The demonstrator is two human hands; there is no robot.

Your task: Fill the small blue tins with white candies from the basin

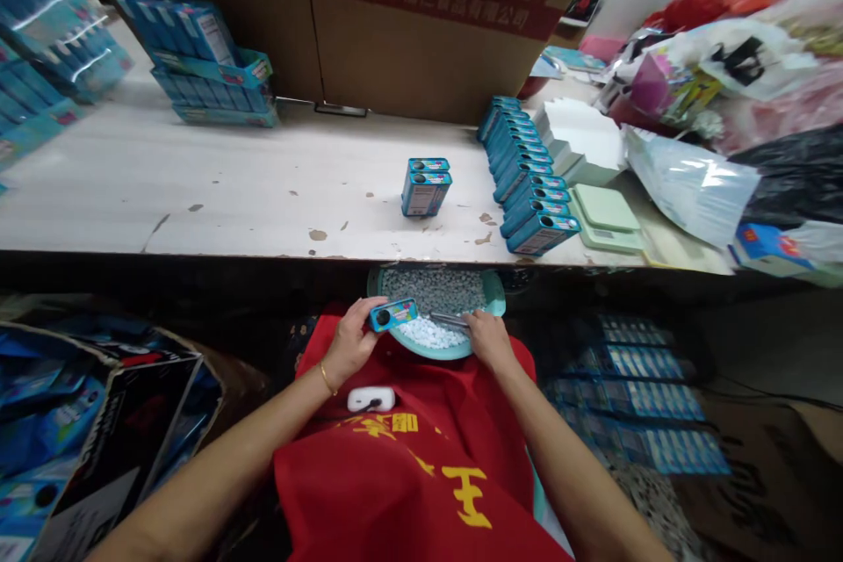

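Note:
My left hand [352,338] is closed around a small blue box [393,314], tilted so that the dark round spot on its end faces up. Against the front of my body, below the table edge, a light green basin [495,294] holds many small white pellets [431,288]. Over the basin, my right hand [488,335] grips a thin grey metal scoop [449,319] whose tip points toward the blue box. The scoop's exact shape is partly hidden by my fingers.
Two blue boxes [427,191] stand on the white table [296,184]. A row of blue boxes [527,176] stands beside a pale green scale [606,215]. Filled display trays [211,79] sit left, before a large carton [421,44]. An open carton [125,421] is at lower left.

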